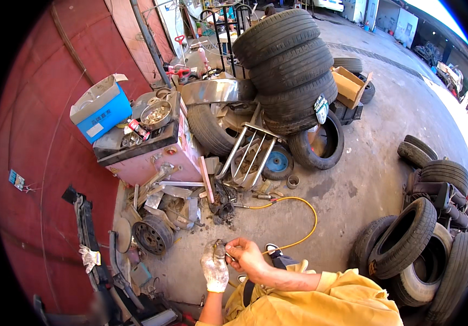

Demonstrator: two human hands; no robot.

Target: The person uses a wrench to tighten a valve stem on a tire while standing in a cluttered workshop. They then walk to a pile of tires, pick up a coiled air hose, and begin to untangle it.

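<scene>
My left hand (215, 269), in a dirty white work glove, is held up in front of my body with its fingers curled closed. Right against it is my bare right hand (247, 257), thumb and fingers pinched together at the glove's fingertips. Whatever sits between the two hands is too small and too covered to name. Beyond them on the concrete floor lies a yellow air hose (314, 217), curving in a loop. Its far end runs to a metal fitting or tool (265, 196) beside a dark heap of scrap (223, 204).
A tall stack of tyres (291, 70) rises ahead, with more tyres (408, 233) piled at right. At left stand a pink cabinet (155, 160) with a blue box (101, 114), a steel wheel rim (152, 234) and black metal parts (87, 233). A metal rack (250, 155) leans before the tyres.
</scene>
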